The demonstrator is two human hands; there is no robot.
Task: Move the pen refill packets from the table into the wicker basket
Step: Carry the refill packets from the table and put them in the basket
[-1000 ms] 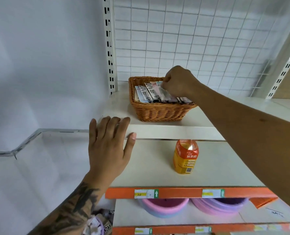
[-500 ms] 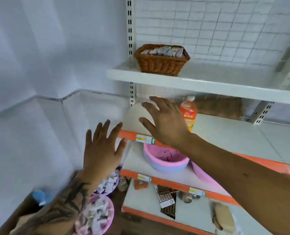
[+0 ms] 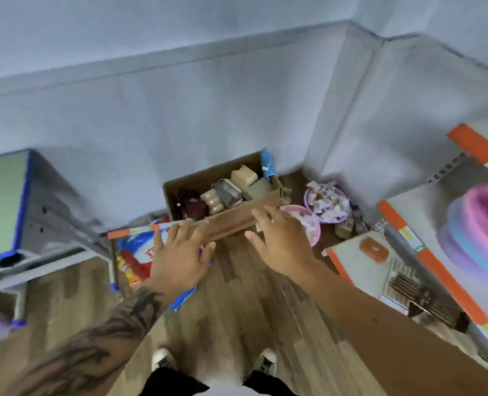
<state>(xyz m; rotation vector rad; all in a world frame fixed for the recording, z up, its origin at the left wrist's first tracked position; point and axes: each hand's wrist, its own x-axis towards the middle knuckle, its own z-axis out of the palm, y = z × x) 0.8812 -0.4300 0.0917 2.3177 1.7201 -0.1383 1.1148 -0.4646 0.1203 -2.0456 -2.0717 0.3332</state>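
The wicker basket and the pen refill packets are out of view now. My left hand [image 3: 180, 252] hangs in front of me over the wooden floor, fingers spread and straight, holding nothing. My right hand [image 3: 282, 241] floats beside it, fingers also spread, empty. Both hands hover in front of a cardboard box [image 3: 225, 221] on the floor, apart from it. A table [image 3: 22, 218] with a green top and blue edge shows at the left; no packets are visible on it. The picture is blurred by motion.
The cardboard box holds assorted items and stands against the grey wall. Pink and purple bowls [image 3: 327, 205] of small packets sit on the floor to its right. Orange-edged shelves [image 3: 437, 270] fill the right side, with a pink basin [image 3: 482, 235]. A colourful bag [image 3: 137, 252] lies under my left hand.
My view has swung from the shelf down and left to the floor. My right hand left the basket with nothing in it, and both hands dropped low, spread open.
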